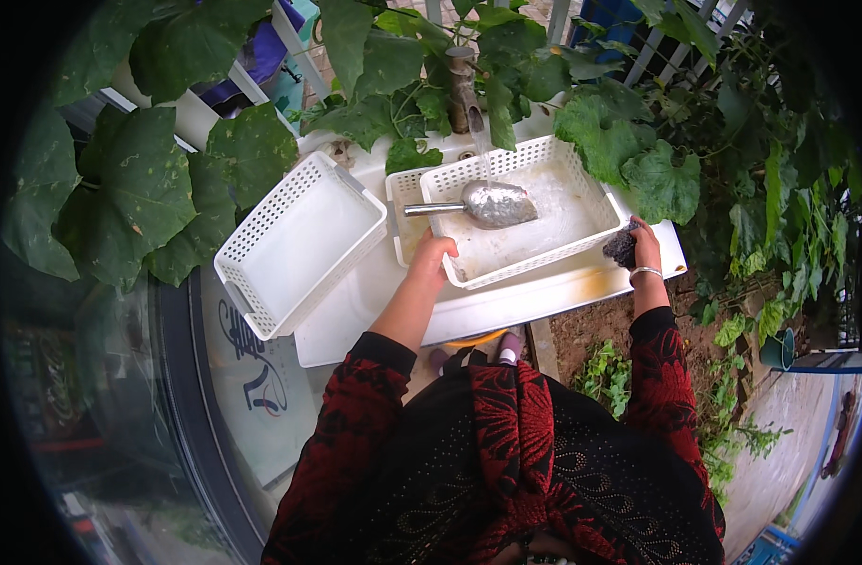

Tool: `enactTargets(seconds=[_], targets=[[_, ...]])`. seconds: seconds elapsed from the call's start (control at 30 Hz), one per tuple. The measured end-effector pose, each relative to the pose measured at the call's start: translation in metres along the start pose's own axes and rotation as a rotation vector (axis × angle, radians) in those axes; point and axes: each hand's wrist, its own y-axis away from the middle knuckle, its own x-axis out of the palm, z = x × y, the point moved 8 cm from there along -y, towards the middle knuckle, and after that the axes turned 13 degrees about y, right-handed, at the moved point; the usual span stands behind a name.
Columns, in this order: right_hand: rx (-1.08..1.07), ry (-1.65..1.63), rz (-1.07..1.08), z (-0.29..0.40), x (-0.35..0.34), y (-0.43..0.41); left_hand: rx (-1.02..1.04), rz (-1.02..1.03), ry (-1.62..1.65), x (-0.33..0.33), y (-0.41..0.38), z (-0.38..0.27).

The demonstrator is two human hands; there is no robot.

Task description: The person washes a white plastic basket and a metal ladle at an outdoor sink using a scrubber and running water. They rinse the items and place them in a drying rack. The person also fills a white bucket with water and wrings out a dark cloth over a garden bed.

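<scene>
My left hand (pixel 429 256) grips the near left corner of a white perforated plastic basket (pixel 537 265). A shiny metal scoop (pixel 500 205) lies in this basket, its handle resting over the left rim. Water (pixel 483 152) runs from the tap (pixel 462 88) onto the scoop and into the basket, whose floor looks wet and has brownish specks. In my right hand (pixel 646 248) is a dark scouring pad (pixel 620 246), held at the basket's near right corner. Another white basket (pixel 404 236) sits partly hidden beneath the first.
The baskets rest on a white sink (pixel 374 311). A third white basket (pixel 300 247) stands tilted at its left end. Large leaves (pixel 604 134) overhang the back and right side, before a white fence (pixel 300 53). A glass panel (pixel 254 381) stands at left; soil (pixel 579 335) lies at right.
</scene>
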Motion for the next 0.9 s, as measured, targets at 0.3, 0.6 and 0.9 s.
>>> enactTargets(seconds=[0.3, 0.6, 0.9], targets=[[-0.213, 0.494, -0.193, -0.013, -0.022, -0.063, -0.035, -0.062, 0.06, 0.014, 0.009, -0.009], [-0.437, 1.35, -0.201, 0.039, 0.028, -0.013, -0.163, -0.171, 0.097, 0.004, -0.003, -0.043], [-0.313, 1.247, 0.329, -0.022, 0.138, -0.008, -0.172, -0.182, 0.068, 0.026, -0.008, -0.062]])
